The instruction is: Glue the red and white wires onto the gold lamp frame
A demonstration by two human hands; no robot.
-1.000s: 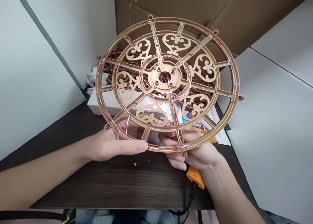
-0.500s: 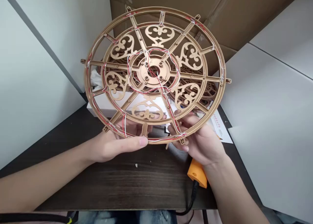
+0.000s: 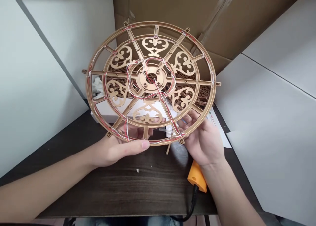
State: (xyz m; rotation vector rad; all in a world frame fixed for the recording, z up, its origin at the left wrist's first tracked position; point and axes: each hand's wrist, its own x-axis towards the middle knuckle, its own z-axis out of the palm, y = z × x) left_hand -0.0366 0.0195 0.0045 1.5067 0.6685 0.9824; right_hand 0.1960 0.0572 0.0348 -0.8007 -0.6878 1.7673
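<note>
A round gold-coloured openwork frame [image 3: 147, 113], with scroll ornaments and spokes, is held up tilted above the table. Thin red and white wires [image 3: 127, 128] run along its rings, spokes and hub. My left hand [image 3: 118, 150] grips the near rim at lower left, thumb on top and fingers underneath. At lower right, my right hand [image 3: 204, 142] supports the rim from below and behind, its curled fingers partly seen through the gaps. Just below that hand lies an orange tool handle [image 3: 197, 177] with a black cord [image 3: 193, 203].
More brown openwork frames [image 3: 203, 96] lie stacked behind. A white box [image 3: 103, 116] and crumpled white material [image 3: 97, 86] are at the left, a printed sheet [image 3: 223, 133] at the right. White panels [image 3: 271, 120] and cardboard [image 3: 172, 8] enclose the dark table [image 3: 123, 186].
The frame appears slightly lower at its far edge and smaller in view. My right hand has shifted its fingers at the rim, its thumb now hidden. My left hand keeps its grip.
</note>
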